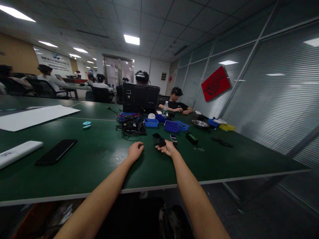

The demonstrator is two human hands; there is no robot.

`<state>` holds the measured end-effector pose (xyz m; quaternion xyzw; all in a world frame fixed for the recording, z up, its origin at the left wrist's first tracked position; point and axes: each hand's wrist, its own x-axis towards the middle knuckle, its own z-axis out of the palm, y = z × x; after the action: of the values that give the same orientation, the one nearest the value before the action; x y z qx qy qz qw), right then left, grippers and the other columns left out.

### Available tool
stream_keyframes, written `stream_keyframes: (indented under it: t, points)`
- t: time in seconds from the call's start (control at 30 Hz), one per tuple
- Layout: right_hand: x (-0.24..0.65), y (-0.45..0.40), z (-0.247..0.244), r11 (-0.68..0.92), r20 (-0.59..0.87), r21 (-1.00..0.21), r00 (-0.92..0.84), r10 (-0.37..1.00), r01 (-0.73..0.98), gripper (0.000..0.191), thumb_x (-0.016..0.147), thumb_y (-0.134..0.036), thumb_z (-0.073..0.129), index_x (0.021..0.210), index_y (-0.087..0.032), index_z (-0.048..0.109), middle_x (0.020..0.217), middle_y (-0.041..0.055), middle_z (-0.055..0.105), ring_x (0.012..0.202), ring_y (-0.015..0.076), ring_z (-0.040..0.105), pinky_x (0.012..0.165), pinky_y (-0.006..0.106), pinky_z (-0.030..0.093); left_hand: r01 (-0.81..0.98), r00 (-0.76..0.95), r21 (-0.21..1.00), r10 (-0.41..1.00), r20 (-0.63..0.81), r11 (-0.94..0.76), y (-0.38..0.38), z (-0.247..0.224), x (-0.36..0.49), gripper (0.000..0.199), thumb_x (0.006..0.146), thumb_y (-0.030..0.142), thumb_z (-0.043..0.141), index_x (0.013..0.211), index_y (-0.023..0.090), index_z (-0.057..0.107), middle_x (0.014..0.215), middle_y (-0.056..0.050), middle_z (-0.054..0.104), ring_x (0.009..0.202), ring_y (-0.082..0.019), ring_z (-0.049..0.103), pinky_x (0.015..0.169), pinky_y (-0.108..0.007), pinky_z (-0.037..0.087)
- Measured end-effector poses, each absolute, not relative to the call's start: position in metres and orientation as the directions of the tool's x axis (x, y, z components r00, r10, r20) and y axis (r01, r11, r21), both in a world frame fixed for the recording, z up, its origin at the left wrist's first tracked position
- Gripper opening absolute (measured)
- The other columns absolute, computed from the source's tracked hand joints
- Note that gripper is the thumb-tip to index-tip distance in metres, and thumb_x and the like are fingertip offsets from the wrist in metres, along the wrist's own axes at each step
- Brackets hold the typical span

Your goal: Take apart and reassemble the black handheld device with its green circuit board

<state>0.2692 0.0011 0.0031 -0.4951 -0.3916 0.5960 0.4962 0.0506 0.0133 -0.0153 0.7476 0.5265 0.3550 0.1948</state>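
Green-topped bench [104, 172], seen from the wearer's head. Right hand [168, 148] is above the near middle of the bench, palm turned partly upward, thumb and fingers closed on a small black part [161, 143]; a flat dark piece shows at its far left end, and whether the two are joined cannot be told. The exact kind of part is too small to tell. Left hand [135, 151] is near the bench top, left of the part and apart from it, fingers curled inward; cannot tell whether it grips anything. Just beyond the right hand lies a circuit board [172, 139] with a small display, and to its right a black box [191, 138] with a green upper face. Behind the hands: a black device with cables [131, 127], a bundle of coloured wires [128, 116], a blue bin [151, 123] with a white ball [151, 116] just behind it, and a second blue bin [171, 126] farther right. A clear bottle [164, 109] stands upright beside the back of a black monitor [141, 98]. Metal bowl [200, 123] is toward the right. At left, a black slab-like device [57, 152] lies flat beside a long white box [20, 152]. Across the bench sits a co-worker [178, 105] in a dark top, forearms on the surface
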Motion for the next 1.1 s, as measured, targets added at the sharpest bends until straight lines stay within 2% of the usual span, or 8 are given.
stream_keyframes:
  t: [0.2,0.33,0.47,0.57,0.67,0.8,1.0,1.1]
  points:
    - [0.273,0.004,0.004,-0.241,-0.17,-0.948,0.309,0.936,0.208,0.018,0.082,-0.018,0.039,0.092,-0.009,0.051,0.073,0.0124,0.065,0.056,0.0139,0.06,0.049,0.022,0.047,0.646,0.2,0.668,0.926,0.32,-0.37,0.014,-0.017,0.051,0.027,0.077,0.029,0.048,0.098,0.018,0.062,0.101,-0.004,0.065,0.093,-0.017,0.058,0.086,-0.029,0.042]
    - [0.267,-0.004,0.008,-0.149,0.152,-0.843,0.494,0.856,0.518,0.029,0.085,-0.028,0.036,0.101,-0.014,0.056,0.092,0.0111,0.061,0.081,0.0174,0.059,0.074,0.03,0.047,0.654,0.216,0.654,0.922,0.32,-0.38,0.014,-0.016,0.051,0.028,0.078,0.029,0.048,0.099,0.019,0.062,0.101,-0.005,0.065,0.094,-0.017,0.057,0.086,-0.029,0.041]
    - [0.24,-0.015,0.013,0.143,0.56,-0.497,0.19,0.806,0.856,0.045,0.082,-0.039,0.044,0.125,-0.025,0.046,0.115,0.0087,0.049,0.103,0.0203,0.048,0.09,0.035,0.038,0.665,0.228,0.638,0.92,0.32,-0.387,0.014,-0.017,0.053,0.028,0.077,0.026,0.047,0.1,0.019,0.062,0.101,-0.005,0.065,0.093,-0.017,0.057,0.086,-0.029,0.041]
    - [0.215,-0.018,0.011,0.263,0.561,-0.282,-0.063,0.825,0.923,0.049,0.079,-0.038,0.052,0.127,-0.033,0.042,0.131,0.0067,0.035,0.117,0.0247,0.035,0.095,0.04,0.032,0.668,0.235,0.623,0.91,0.341,-0.406,0.016,-0.019,0.053,0.03,0.077,0.021,0.046,0.102,0.018,0.061,0.104,-0.005,0.064,0.095,-0.017,0.057,0.087,-0.028,0.041]
    - [0.201,-0.015,0.005,0.263,0.473,-0.205,-0.14,0.87,0.943,0.044,0.077,-0.033,0.056,0.12,-0.033,0.048,0.137,0.0059,0.028,0.119,0.0288,0.03,0.093,0.044,0.032,0.676,0.219,0.623,0.914,0.34,-0.394,0.016,-0.019,0.053,0.032,0.076,0.018,0.045,0.103,0.018,0.06,0.106,-0.005,0.063,0.096,-0.017,0.057,0.088,-0.028,0.041]
    - [0.203,-0.009,-0.002,0.185,0.472,-0.259,-0.043,0.881,0.948,0.03,0.077,-0.025,0.054,0.107,-0.026,0.053,0.131,0.0092,0.035,0.111,0.0254,0.039,0.088,0.039,0.037,0.681,0.218,0.624,0.92,0.325,-0.382,0.016,-0.017,0.053,0.03,0.076,0.019,0.045,0.102,0.018,0.061,0.105,-0.005,0.063,0.096,-0.017,0.057,0.088,-0.029,0.041]
    - [0.227,-0.005,0.0,0.037,0.446,-0.59,0.288,0.848,0.807,0.021,0.083,-0.031,0.04,0.099,-0.021,0.05,0.095,0.0038,0.056,0.088,0.0161,0.054,0.078,0.027,0.04,0.672,0.219,0.638,0.924,0.314,-0.376,0.014,-0.016,0.053,0.029,0.076,0.022,0.046,0.101,0.019,0.061,0.104,-0.005,0.064,0.097,-0.017,0.057,0.089,-0.029,0.041]
    - [0.239,-0.005,0.004,-0.037,0.373,-0.648,0.36,0.855,0.761,0.027,0.085,-0.039,0.034,0.098,-0.021,0.051,0.091,0.0033,0.06,0.085,0.0164,0.056,0.075,0.026,0.04,0.665,0.219,0.645,0.924,0.313,-0.376,0.015,-0.017,0.052,0.029,0.077,0.022,0.046,0.101,0.019,0.061,0.105,-0.005,0.063,0.097,-0.017,0.057,0.089,-0.03,0.041]
